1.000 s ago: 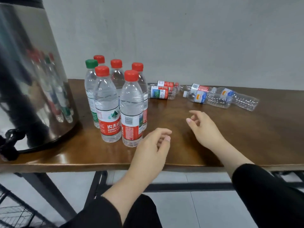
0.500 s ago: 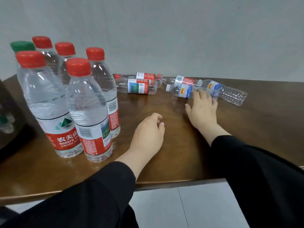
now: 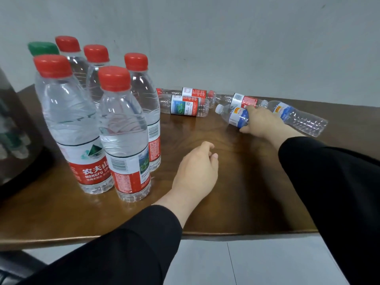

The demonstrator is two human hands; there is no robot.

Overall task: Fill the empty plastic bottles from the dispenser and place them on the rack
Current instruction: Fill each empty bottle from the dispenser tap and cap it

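Frame left: six capped bottles upright on counter. Centre: left hand over the counter, fingers loosely curled, holding nothing. Upper right: right hand wrapped round a blue-labelled empty bottle lying among other empties.

Front-left red-capped water bottle shows "NONGFU SP" and Chinese characters 农夫山 on its red label; other bottles' labels are unreadable.

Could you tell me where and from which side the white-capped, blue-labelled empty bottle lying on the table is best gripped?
Probably round the labelled middle of the blue-label bottle, from above and the near side: it lies flat, its body round and open there, where the right hand already grips it.
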